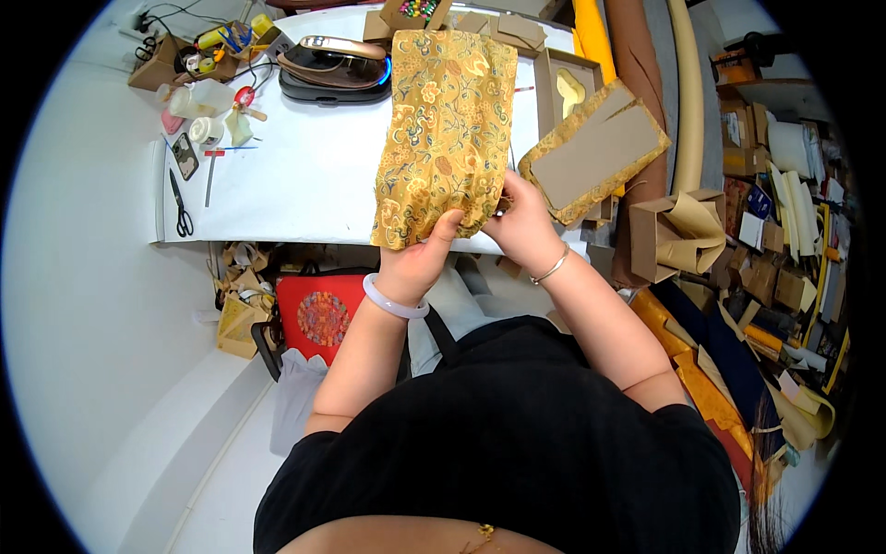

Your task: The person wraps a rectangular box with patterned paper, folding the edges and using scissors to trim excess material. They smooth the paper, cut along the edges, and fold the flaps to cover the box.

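A long piece of gold brocade fabric (448,129) with a floral pattern is held up over the near part of the white table. My left hand (415,263) is closed on its lower left part, thumb lying across the front. At the lower right edge, the fingers of my right hand (524,220) are closed on the fabric, which bunches there. Something small and dark shows by those fingertips, too small to name. To the right lies a grey board panel (595,152) with the same gold fabric wrapped round its edges.
An iron (334,69) rests on its dark base at the back. Black scissors (181,205), a phone (185,155) and a white jar (206,131) lie at the left. An open cardboard box (678,235) stands at right, near fabric rolls (637,111). Below is a red chair back (318,314).
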The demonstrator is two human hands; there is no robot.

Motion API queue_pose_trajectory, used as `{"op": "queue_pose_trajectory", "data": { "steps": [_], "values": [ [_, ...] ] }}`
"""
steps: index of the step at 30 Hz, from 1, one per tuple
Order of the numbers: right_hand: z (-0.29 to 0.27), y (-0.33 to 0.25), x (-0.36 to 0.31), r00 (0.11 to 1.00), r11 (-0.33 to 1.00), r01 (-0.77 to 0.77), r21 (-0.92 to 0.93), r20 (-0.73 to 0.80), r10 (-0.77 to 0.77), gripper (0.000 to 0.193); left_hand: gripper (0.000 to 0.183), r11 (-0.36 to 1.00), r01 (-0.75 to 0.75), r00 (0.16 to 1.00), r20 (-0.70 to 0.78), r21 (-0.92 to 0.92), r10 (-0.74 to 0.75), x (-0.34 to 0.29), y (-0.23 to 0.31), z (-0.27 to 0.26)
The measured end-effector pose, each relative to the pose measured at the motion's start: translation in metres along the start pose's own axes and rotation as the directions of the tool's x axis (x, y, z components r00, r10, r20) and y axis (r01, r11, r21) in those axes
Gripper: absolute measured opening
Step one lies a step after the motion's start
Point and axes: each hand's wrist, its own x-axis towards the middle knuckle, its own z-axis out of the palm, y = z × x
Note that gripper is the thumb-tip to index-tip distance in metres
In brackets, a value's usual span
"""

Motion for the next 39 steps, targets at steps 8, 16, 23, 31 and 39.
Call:
{"op": "queue_pose_trajectory", "data": {
  "steps": [8, 16, 23, 31, 39],
  "values": [
    [-0.078, -0.052, 0.027, 0.937, 0.898, 0.305, -0.317, -0.068, -0.342, 0.045, 0.041, 0.996, -0.005, 1.000, 0.011, 0.094, 0.004, 0.003, -0.005, -0.001],
    [-0.064, -0.099, 0.100, 0.762, 0.256, 0.551, -0.794, 0.354, -0.542, 0.050, 0.040, 0.998, 0.010, 1.000, 0.018, 0.061, -0.011, 0.003, -0.001, 0.010],
    [-0.044, -0.103, 0.060, 0.714, 0.176, 0.661, -0.730, 0.537, -0.449, 0.052, 0.042, 0.997, -0.006, 1.000, -0.028, 0.072, 0.008, 0.003, 0.001, 0.004],
    [-0.043, -0.101, 0.062, 0.739, 0.200, 0.641, -0.741, 0.524, -0.424, 0.051, 0.036, 0.935, 0.356, 0.873, 0.359, -0.008, -0.329, -0.005, -0.024, -0.019],
    [-0.036, -0.094, 0.063, 0.702, 0.152, 0.637, -0.756, 0.487, -0.520, 0.048, 0.073, 0.847, 0.130, 0.967, -0.255, 0.516, 0.007, -0.042, -0.039, -0.034]
  ]
}}
